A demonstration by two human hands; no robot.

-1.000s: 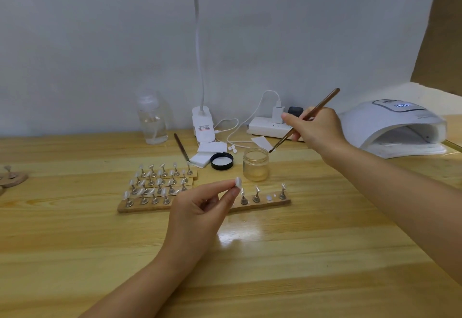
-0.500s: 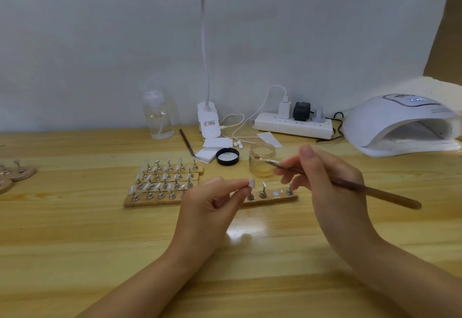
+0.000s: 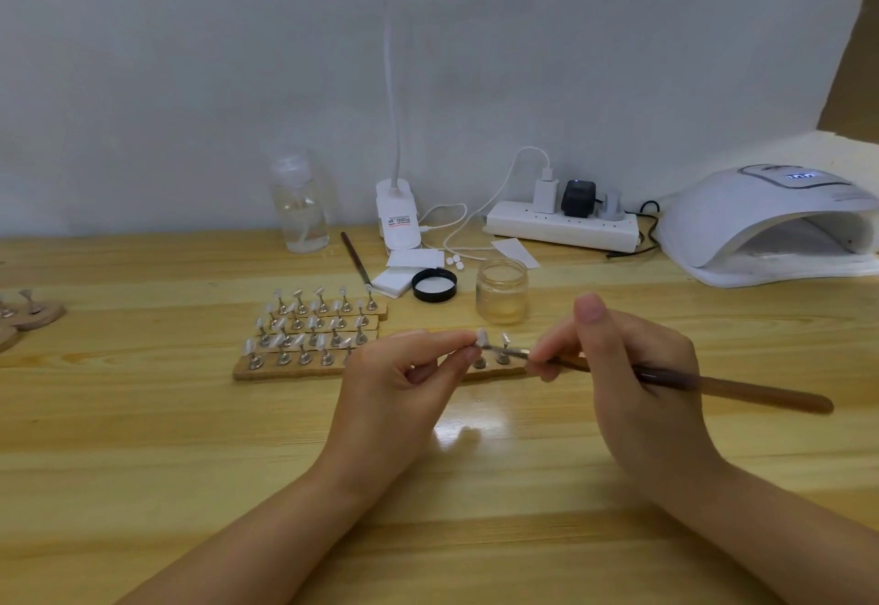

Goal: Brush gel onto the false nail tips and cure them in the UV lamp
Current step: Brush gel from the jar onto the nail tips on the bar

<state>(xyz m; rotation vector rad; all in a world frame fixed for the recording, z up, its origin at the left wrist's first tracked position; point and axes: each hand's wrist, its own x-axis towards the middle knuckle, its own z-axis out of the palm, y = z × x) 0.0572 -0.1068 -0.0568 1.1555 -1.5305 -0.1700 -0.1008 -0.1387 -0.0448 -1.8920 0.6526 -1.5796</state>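
My left hand [image 3: 395, 385] pinches a small white false nail tip [image 3: 481, 336] on its stand, held above the wooden table. My right hand [image 3: 632, 381] grips a brown-handled brush [image 3: 742, 393], and the bristle end touches the nail tip. Behind the hands stands an open glass gel jar [image 3: 502, 290]. Several wooden strips [image 3: 304, 369] carry rows of nail tips on metal stands, left of centre. The white UV lamp [image 3: 761, 219] sits at the far right with its opening facing me.
A black jar lid [image 3: 434, 285], white pads [image 3: 404, 271], a second brush [image 3: 356, 262] and a clear bottle [image 3: 299, 205] lie behind the strips. A power strip [image 3: 561, 229] with plugs and a desk lamp base [image 3: 397, 219] stand by the wall. Round wooden holders [image 3: 33, 312] sit at far left.
My right hand came back from the jar and brought the brush tip down to the nail tip. My left hand kept the nail tip raised, nearly still.
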